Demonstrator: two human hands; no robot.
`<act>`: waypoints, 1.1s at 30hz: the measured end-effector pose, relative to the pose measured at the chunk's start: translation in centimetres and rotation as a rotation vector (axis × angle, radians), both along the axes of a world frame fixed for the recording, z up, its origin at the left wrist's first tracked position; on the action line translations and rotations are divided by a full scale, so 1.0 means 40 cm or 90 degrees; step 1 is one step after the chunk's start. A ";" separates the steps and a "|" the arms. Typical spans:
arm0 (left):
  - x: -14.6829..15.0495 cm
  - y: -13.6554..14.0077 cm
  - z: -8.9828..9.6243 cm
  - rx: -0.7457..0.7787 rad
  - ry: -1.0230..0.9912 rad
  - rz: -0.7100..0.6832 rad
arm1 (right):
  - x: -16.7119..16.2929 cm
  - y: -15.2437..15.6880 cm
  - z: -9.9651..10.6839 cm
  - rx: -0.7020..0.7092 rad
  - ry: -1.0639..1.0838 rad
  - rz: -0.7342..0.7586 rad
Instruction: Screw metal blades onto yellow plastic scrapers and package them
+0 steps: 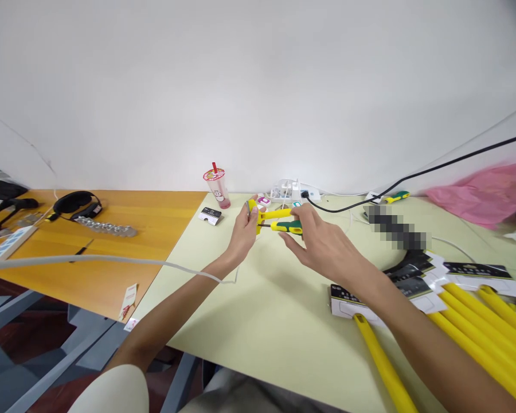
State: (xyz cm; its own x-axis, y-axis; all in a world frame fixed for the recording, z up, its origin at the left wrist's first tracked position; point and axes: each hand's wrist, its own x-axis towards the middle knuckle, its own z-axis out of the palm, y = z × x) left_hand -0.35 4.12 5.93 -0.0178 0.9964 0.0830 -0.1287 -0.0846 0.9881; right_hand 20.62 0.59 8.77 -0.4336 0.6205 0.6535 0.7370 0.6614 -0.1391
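My left hand (242, 232) is closed around the head of a yellow plastic tool (276, 214), whose handle points right toward my other hand. The tool's exact kind is partly hidden by my fingers. In my right hand (324, 241) is a screwdriver (286, 226) with a green and yellow handle, gripped near its back end. Its thin shaft points left and meets the yellow head near my left fingers; whether the tip sits in a screw is too small to tell. Both hands are above the pale green table (258, 321).
Several long yellow handles (485, 327) with black-and-white cards lie at right, near a pink plastic bag (485, 192). At the back stand a drink cup (218, 186) and a power strip (279, 192). A black cable (402, 180) crosses from the right. Another green-yellow screwdriver (398, 197) lies behind.
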 end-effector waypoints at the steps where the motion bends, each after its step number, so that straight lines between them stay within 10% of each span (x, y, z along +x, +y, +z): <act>1: 0.000 0.000 0.001 0.018 0.012 0.005 | 0.010 -0.002 0.011 0.010 -0.028 0.040; 9: 0.030 0.002 0.055 0.139 0.062 0.043 | 0.004 0.005 -0.002 0.212 -0.007 0.022; 16: 0.027 0.011 0.059 0.169 0.092 0.048 | 0.017 -0.002 0.016 -0.099 0.088 0.023; 23: 0.012 0.026 0.073 0.179 0.080 0.028 | 0.014 0.016 0.007 0.114 0.035 0.057; 26: 0.011 0.034 0.072 0.199 0.101 0.036 | -0.006 0.025 -0.005 -0.048 0.222 0.005; 33: -0.001 0.035 0.082 0.273 0.199 0.012 | -0.017 0.047 -0.005 -0.738 0.680 0.085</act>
